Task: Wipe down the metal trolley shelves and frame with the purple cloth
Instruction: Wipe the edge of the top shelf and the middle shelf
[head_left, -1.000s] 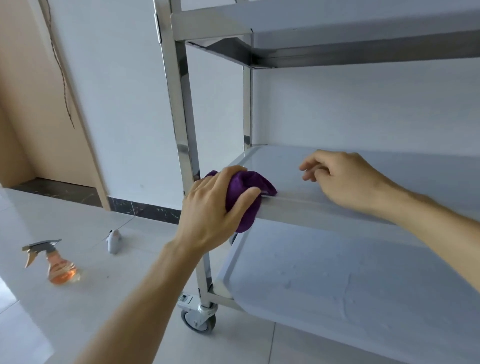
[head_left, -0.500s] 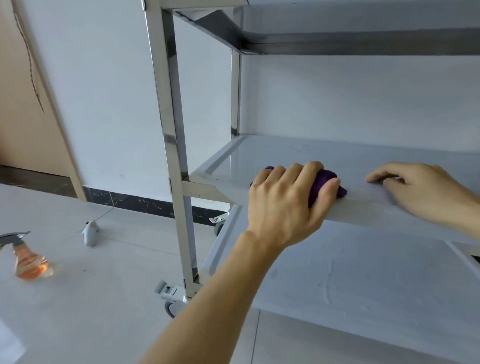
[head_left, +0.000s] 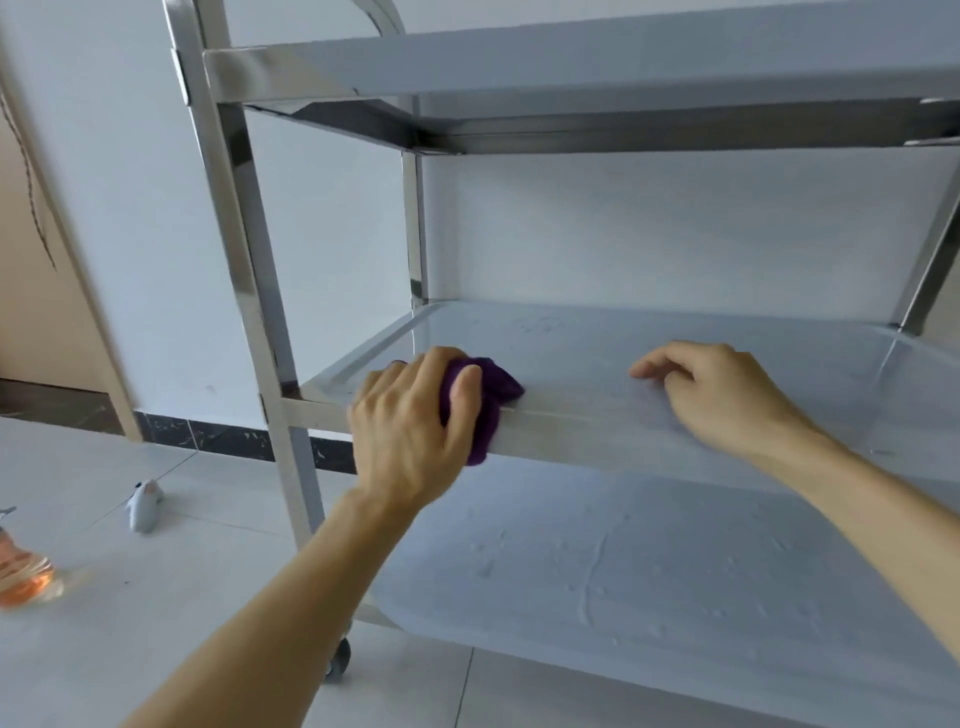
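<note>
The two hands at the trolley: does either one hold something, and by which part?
The left hand grips the bunched purple cloth around its middle, against the middle shelf's front edge. The right hand holds nothing; it rests on that shelf.

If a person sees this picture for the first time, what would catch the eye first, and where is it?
The purple cloth stands out most: the left hand grips it against the front edge of the middle shelf of the metal trolley, near its left corner. The right hand rests on the same shelf further right. An orange spray bottle stands on the floor at far left.
</note>
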